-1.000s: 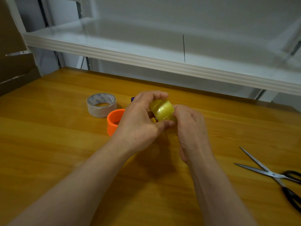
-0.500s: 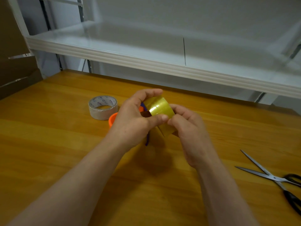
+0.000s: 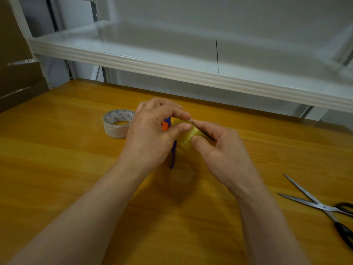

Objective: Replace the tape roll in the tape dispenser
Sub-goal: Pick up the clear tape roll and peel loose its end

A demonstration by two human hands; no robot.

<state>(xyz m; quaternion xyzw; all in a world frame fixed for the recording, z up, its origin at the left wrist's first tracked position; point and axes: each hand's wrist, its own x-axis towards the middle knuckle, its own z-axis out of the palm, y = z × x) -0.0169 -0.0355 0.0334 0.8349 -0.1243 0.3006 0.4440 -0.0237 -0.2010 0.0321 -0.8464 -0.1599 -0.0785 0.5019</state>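
A yellowish clear tape roll point(image 3: 188, 135) sits between both hands above the wooden table point(image 3: 57, 159). My left hand point(image 3: 152, 136) grips the roll and the orange and purple tape dispenser point(image 3: 168, 131), whose purple handle hangs down below the palm. My right hand point(image 3: 219, 150) pinches the roll's right side with thumb and fingers. Most of the dispenser is hidden behind my left hand. A second, greyish tape roll point(image 3: 118, 123) lies flat on the table just left of my left hand.
Scissors point(image 3: 324, 209) with black handles lie open at the table's right edge. A white shelf point(image 3: 172, 67) overhangs the back of the table. Brown cardboard point(image 3: 17, 73) stands at the far left.
Both hands have shifted slightly left and turned the yellow roll. The orange part of the dispenser, seen on the table earlier, is now almost hidden behind my left hand.
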